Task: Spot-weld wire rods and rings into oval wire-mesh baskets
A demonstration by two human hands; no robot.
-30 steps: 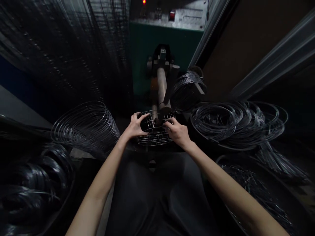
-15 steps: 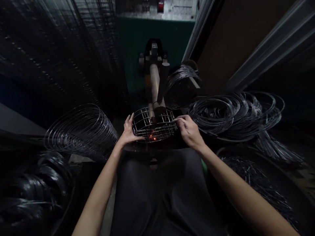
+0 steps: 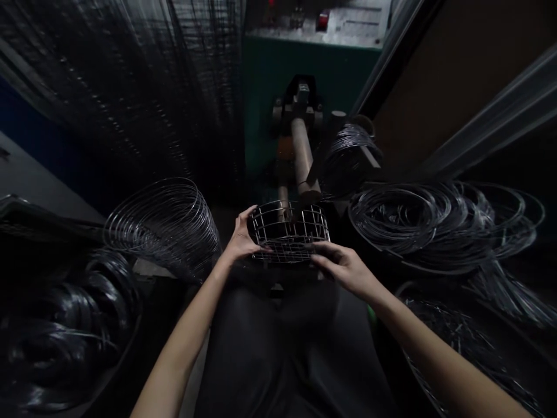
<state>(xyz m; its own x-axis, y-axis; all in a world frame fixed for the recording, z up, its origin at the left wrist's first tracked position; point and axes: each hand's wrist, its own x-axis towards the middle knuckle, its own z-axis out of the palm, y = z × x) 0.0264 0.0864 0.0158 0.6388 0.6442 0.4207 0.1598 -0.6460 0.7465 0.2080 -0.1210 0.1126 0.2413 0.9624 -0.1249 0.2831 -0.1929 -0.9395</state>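
Note:
A round wire basket point(image 3: 289, 232) of shiny metal grid is held in front of me, under the end of a welding machine's thick metal arm point(image 3: 303, 152). A thinner lower rod point(image 3: 284, 203) reaches into the basket. My left hand point(image 3: 241, 239) grips the basket's left side, thumb along the near edge and fingers up the far side. My right hand point(image 3: 342, 262) is at the near right edge, thumb and fingers closed around the wires there. Its fingertips are partly lost in the dark.
Loose wire rings point(image 3: 165, 220) stand at left, above dark wire coils point(image 3: 65, 337). More wire coils point(image 3: 418, 220) lie at right, above a dark bin point(image 3: 461, 337) of short wire pieces. The green machine body point(image 3: 335, 69) with a red switch point(image 3: 322, 21) stands ahead.
The orange sparks at the basket's near side are gone. My right hand has moved from the basket's right side down to its near edge. The whole view has shifted.

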